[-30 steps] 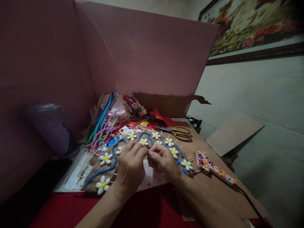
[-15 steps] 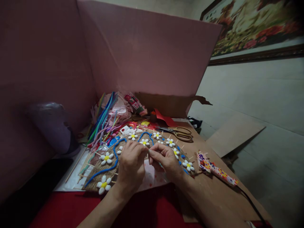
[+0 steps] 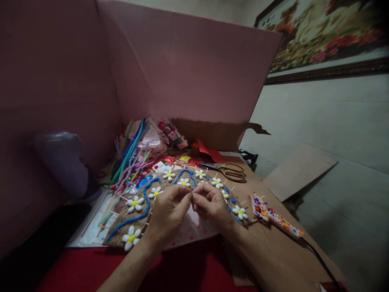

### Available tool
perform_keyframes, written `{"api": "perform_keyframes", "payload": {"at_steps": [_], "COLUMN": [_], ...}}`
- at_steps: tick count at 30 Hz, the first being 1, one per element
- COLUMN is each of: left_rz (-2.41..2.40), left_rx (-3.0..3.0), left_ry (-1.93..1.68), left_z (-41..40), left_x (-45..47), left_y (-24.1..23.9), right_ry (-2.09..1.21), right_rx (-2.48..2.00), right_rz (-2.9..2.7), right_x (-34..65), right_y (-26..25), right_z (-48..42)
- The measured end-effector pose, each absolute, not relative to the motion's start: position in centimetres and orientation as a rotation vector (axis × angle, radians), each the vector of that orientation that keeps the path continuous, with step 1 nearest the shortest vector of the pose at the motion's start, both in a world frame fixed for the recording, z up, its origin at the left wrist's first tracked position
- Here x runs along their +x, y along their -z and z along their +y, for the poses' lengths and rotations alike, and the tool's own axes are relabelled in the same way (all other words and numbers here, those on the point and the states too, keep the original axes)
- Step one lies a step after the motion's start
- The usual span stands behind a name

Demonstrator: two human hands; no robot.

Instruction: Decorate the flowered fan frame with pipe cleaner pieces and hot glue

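Observation:
My left hand (image 3: 170, 211) and my right hand (image 3: 211, 202) meet fingertip to fingertip, both pinched. Whatever sits between the fingertips is too small or too hidden to name. Below and behind them lies an arched piece wound with brown twine (image 3: 121, 229), with short sticks poking out along its edges. White flowers with yellow centres, such as one at the lower left (image 3: 131, 238), are spread over it. A wavy blue strip (image 3: 130, 220) runs along its left part, and several blue dots (image 3: 233, 200) dot the right part. My hands cover some of its middle.
Gold-handled scissors (image 3: 232, 171) lie behind the arch. To the right, a flower-patterned glue gun (image 3: 275, 217) with a black cord rests on brown cardboard (image 3: 273, 251). Coloured pipe cleaners (image 3: 130, 150) heap at the back left, before a pink panel (image 3: 188, 73). A wrapped purple object (image 3: 67, 166) stands left.
My left hand has turned so its thumb shows and meets the right fingertips. The flower beside it is now more exposed. The view has shifted slightly; the arch and tools look unmoved.

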State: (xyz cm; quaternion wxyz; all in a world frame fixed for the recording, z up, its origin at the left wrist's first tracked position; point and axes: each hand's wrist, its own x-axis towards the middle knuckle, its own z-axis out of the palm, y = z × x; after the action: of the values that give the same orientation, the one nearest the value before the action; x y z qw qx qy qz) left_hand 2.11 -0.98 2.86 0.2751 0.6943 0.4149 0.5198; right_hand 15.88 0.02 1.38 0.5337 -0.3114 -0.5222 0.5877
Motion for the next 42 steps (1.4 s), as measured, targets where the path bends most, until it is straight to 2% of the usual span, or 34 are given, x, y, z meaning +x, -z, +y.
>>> {"api": "perform_keyframes", "payload": {"at_steps": [17, 21, 25, 32, 42], "left_rz": [0.975, 0.956, 0.977, 1.054, 1.046], "left_rx": [1.528, 1.603, 1.921, 2.109, 2.2], "left_ry": [-1.396, -1.456, -1.545, -1.507, -1.404], "left_z": [-0.9, -1.1, -1.3, -1.1, -1.3], "left_x": [2.5, 2.4, 2.3, 1.9, 1.7], "left_y": [-2.6, -3.0, -3.1, -3.1, -3.8], "right_ry": [-1.55, -1.533, -1.447, -1.021, -0.914], "right_rx": [-0.596, -0.61, -0.664, -0.749, -0.784], "right_rz": [-1.21, -1.207, -1.24, -1.385, -1.474], "right_x": [16.2, 16.3, 16.1, 16.0, 16.2], "right_y": [-1.2, -1.3, -1.2, -1.0, -1.2], "right_z": [0.1, 0.1, 0.0, -0.2, -0.6]}}
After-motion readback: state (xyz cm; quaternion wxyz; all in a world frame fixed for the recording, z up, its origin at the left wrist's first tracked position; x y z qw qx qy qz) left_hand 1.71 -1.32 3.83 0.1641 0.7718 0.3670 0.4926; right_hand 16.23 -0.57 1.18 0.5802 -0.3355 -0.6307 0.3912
